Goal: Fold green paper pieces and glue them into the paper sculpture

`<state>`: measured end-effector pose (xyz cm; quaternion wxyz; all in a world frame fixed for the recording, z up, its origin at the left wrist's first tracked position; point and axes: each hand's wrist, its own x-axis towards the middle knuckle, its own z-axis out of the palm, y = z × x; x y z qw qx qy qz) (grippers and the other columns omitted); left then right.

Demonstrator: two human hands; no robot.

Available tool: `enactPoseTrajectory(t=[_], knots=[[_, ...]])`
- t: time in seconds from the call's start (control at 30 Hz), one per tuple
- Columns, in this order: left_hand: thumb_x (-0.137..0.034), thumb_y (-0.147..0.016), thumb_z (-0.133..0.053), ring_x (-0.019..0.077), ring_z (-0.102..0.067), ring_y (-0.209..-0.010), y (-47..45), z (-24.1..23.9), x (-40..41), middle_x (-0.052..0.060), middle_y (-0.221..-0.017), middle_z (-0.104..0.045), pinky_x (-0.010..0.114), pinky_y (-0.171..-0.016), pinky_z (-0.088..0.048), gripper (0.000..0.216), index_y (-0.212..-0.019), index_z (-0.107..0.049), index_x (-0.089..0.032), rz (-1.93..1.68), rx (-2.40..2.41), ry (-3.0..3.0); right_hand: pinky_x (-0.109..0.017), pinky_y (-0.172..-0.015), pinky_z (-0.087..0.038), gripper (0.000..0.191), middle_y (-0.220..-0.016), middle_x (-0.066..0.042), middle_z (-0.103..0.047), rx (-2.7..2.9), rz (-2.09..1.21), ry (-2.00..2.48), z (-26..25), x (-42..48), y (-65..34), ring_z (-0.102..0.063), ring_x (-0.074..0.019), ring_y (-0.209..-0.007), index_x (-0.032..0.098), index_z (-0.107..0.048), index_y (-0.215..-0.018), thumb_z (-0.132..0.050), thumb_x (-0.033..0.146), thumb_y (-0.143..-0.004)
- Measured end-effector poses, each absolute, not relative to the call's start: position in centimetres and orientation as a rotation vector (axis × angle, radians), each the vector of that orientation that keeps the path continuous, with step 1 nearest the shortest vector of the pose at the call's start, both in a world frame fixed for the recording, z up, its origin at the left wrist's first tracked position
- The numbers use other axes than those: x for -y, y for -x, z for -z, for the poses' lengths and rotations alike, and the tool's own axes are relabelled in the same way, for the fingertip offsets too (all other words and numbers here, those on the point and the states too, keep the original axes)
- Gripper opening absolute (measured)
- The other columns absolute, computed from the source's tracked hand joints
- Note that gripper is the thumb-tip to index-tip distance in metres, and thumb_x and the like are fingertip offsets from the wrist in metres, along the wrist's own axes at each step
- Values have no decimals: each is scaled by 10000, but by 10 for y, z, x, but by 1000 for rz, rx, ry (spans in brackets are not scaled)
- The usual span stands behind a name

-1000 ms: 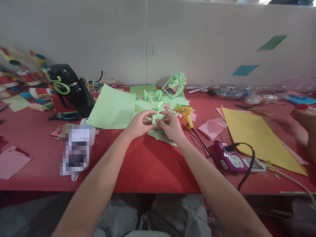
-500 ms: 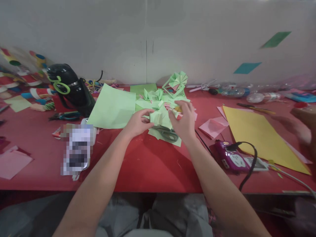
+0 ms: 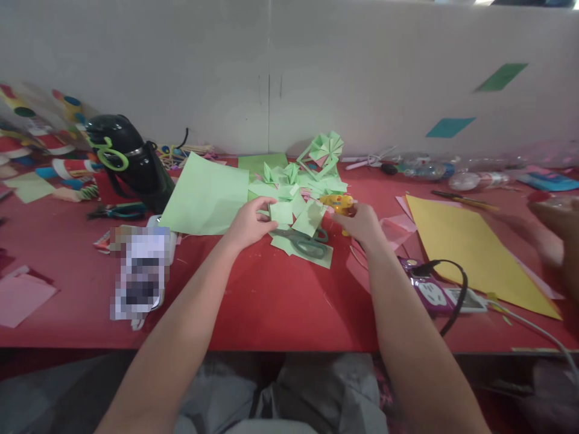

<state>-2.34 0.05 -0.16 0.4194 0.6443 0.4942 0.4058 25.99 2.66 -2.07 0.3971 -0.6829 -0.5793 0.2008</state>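
Observation:
Between the thumb and fingers of my left hand (image 3: 251, 224) is a small light green paper piece (image 3: 281, 212). My right hand (image 3: 359, 224) is closed around a yellow hot glue gun (image 3: 337, 202), its nozzle pointing left toward the paper. Grey-green-handled scissors (image 3: 307, 244) lie just below, partly under a loose green paper piece (image 3: 310, 218). Behind the hands sit folded green paper shapes (image 3: 292, 173) and a pleated green paper rosette (image 3: 329, 147). A large light green sheet (image 3: 205, 196) lies left of them.
A black bottle (image 3: 129, 160) and a phone (image 3: 142, 274) stand and lie on the left. To the right are a purple power strip (image 3: 427, 289) with cables, a yellow sheet (image 3: 474, 253) and plastic bottles (image 3: 474, 179). Another person's hand (image 3: 556, 226) is at the far right.
My right hand has moved right, away from the green paper, and now grips the glue gun, lifted from among the papers. My left hand stays nearly in place with the paper piece.

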Motion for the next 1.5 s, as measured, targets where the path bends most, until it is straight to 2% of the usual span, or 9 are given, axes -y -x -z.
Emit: enactPoseTrajectory(t=[0.1,0.2,0.47,0.6,0.73,0.93,1.4,1.5], knots=[[-173,-717,-746,105,-643,-744,24,3,-2,107,-1208,-588,235,-652,-524,496,-1192,-605,-199,-1031,-1258,-1612,-361,-624,-447,287,-692,-64,-605,1532,-485,2014,19,-26,-257,-585,-234,-684,179,-610,-765,-763,386,-638],[-158,-717,-740,103,-644,-741,24,3,-3,103,-1188,-595,228,-652,-522,496,-1193,-606,-194,-1035,-1285,-1605,-328,-614,-420,232,-682,-59,-597,1530,-463,2085,16,-27,-252,-586,-226,-691,167,-614,-753,-712,366,-684],[-163,-703,-745,98,-640,-727,26,6,-6,110,-1190,-595,241,-672,-517,526,-1207,-596,-180,-1029,-1377,-1621,-314,-624,-426,379,-742,-45,-630,1509,-604,1543,1,-14,-233,-567,-190,-687,141,-686,-871,-643,497,-749],[-155,-692,-746,96,-635,-723,26,7,-8,104,-1176,-606,240,-682,-516,524,-1192,-592,-174,-1029,-1391,-1618,-290,-590,-419,345,-727,-29,-610,1647,-704,1387,-3,-4,-222,-525,-161,-652,163,-676,-867,-645,492,-767],[-154,-688,-745,89,-624,-706,25,8,-8,98,-1167,-605,234,-672,-515,524,-1187,-587,-174,-1028,-1379,-1614,-263,-518,-360,351,-629,10,-511,1743,-797,1363,-3,2,-213,-442,-124,-565,163,-649,-835,-636,510,-781],[-148,-688,-739,88,-625,-697,20,4,-3,94,-1178,-588,228,-649,-509,512,-1176,-589,-184,-1004,-1338,-1618,-258,-510,-329,334,-587,35,-450,1782,-829,1322,-5,9,-200,-383,-105,-534,159,-638,-831,-615,491,-796],[-125,-689,-724,89,-639,-714,18,-1,0,91,-1195,-590,211,-635,-499,502,-1167,-583,-180,-998,-1316,-1609,-271,-517,-322,327,-570,35,-451,1815,-811,1388,-4,11,-196,-393,-114,-532,161,-629,-800,-589,486,-795],[-133,-690,-724,92,-638,-716,19,-1,0,94,-1202,-591,211,-630,-499,501,-1169,-583,-183,-993,-1323,-1606,-272,-519,-322,336,-570,38,-446,1820,-816,1372,-5,11,-196,-383,-112,-529,153,-645,-849,-579,480,-802]])
